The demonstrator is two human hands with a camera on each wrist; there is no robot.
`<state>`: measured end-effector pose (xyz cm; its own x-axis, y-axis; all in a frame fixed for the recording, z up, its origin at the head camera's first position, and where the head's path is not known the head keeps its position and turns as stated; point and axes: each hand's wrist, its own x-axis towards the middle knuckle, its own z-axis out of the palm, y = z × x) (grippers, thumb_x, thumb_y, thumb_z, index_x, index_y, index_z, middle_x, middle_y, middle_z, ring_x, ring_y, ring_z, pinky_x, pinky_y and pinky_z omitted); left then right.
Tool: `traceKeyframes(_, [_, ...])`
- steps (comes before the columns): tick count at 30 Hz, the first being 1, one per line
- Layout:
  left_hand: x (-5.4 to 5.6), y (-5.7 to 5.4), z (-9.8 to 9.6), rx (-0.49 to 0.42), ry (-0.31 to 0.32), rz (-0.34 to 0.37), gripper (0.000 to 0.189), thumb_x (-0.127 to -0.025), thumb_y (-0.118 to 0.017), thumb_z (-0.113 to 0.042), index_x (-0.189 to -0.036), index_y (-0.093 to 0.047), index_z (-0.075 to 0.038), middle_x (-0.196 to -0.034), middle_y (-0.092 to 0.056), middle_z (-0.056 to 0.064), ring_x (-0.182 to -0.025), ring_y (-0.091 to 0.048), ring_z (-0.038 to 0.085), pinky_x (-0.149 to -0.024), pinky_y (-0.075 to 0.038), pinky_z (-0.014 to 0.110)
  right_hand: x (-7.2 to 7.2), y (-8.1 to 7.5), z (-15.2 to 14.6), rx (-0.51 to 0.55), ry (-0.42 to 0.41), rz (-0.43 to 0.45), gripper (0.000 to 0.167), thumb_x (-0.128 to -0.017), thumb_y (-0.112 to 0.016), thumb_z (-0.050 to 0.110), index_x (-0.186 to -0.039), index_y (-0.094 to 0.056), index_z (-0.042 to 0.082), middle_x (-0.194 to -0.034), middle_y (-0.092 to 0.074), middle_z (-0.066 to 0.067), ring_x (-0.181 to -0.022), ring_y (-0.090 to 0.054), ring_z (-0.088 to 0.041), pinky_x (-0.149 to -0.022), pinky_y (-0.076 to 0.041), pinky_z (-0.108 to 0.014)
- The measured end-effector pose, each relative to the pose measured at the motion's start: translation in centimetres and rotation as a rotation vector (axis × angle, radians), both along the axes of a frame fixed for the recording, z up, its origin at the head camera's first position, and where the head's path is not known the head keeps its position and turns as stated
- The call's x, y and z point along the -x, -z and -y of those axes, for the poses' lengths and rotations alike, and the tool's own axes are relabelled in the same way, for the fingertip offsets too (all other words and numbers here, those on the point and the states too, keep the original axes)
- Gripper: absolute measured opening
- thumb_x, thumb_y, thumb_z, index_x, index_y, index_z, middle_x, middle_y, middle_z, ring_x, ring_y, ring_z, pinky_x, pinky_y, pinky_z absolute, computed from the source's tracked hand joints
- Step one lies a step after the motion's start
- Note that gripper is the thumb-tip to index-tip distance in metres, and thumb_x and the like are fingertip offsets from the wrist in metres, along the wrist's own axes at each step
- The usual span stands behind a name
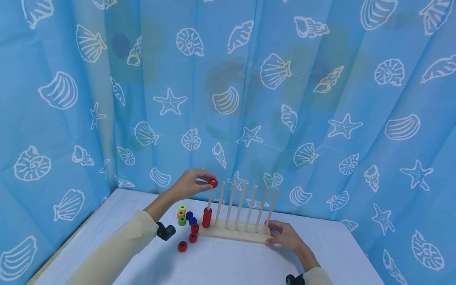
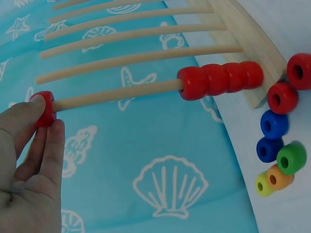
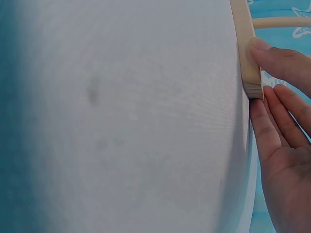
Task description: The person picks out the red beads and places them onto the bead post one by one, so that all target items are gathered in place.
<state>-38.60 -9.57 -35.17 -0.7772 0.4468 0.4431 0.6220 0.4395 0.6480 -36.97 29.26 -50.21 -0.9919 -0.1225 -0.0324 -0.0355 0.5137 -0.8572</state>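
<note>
Peg rack [image 1: 228, 234] lengthwise L–R, pegs [image 2: 116, 95] up; I see L hand [image 1: 189, 184] pinching red bead [image 1: 212, 184], R hand [image 1: 286, 237] gripping rack; white tbl [image 1: 249, 265], seashell curtain [image 1: 221, 130].

Colour and Pattern Reference

The topmost glossy red round bead [image 2: 48, 104] and the four glossy red stacked beads [image 2: 220, 81] on the same peg share one solid colour. Loose beads are also solid: three red round beads [image 1: 183, 246], two dark-blue round beads [image 2: 274, 124], one green round bead [image 2: 291, 158], one orange round bead [image 2: 279, 176] and one yellow round bead [image 2: 263, 186]. The pale wooden peg rack [image 1: 231, 234], including its seven round pegs [image 1: 230, 204], shows natural straw-beige wood. The white tabletop covering [image 1: 228, 261] is plain. The light-blue draped curtain [image 1: 221, 75] carries a repeating print of white outlined scallops, spiral shells and starfish. The long fabric sleeves [image 1: 114, 249] are plain cream; the wrist-mounted devices [image 1: 165, 231] are black
</note>
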Motion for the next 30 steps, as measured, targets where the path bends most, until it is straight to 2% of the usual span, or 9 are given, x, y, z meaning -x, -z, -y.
traceKeyframes(8, [-0.1, 0.3, 0.0, -0.012, -0.005, 0.011, 0.032, -0.088, -0.073, -0.012, -0.119, -0.067, -0.009, -0.110, -0.065, 0.003, -0.104, -0.063, 0.019, -0.087, -0.055, 0.032, 0.0, 0.0, 0.0, 0.006, -0.007, -0.007, 0.075, -0.063, -0.087, 0.006, -0.132, -0.057, 0.001, -0.132, -0.058, -0.018, -0.127, -0.049, -0.039, -0.099, -0.047, -0.043])
traceKeyframes(18, [-0.3, 0.5, -0.4, -0.018, -0.021, 0.033, 0.032, -0.086, -0.074, -0.009, -0.117, -0.067, -0.006, -0.107, -0.066, 0.003, -0.102, -0.064, 0.020, -0.085, -0.056, 0.033, 0.1, 0.1, -0.1, -0.008, -0.001, -0.004, 0.075, -0.063, -0.087, 0.005, -0.132, -0.057, 0.001, -0.132, -0.058, -0.018, -0.127, -0.050, -0.040, -0.098, -0.047, -0.044])
traceKeyframes(26, [-0.2, 2.4, -0.5, -0.007, -0.054, 0.082, 0.035, -0.085, -0.075, -0.009, -0.119, -0.067, -0.005, -0.104, -0.067, 0.003, -0.102, -0.065, 0.022, -0.083, -0.057, 0.034, -0.1, 0.0, 0.0, -0.013, -0.009, -0.009, 0.075, -0.064, -0.087, 0.007, -0.132, -0.057, 0.001, -0.132, -0.058, -0.018, -0.127, -0.049, -0.040, -0.099, -0.046, -0.044])
traceKeyframes(30, [-0.2, 3.2, -0.6, -0.012, -0.067, 0.085, 0.033, -0.085, -0.075, -0.008, -0.117, -0.068, -0.006, -0.104, -0.067, 0.002, -0.102, -0.065, 0.021, -0.085, -0.056, 0.034, -0.1, -0.2, 0.1, -0.014, 0.008, 0.002, 0.074, -0.064, -0.087, 0.007, -0.132, -0.058, 0.002, -0.132, -0.059, -0.017, -0.127, -0.049, -0.039, -0.099, -0.046, -0.044])
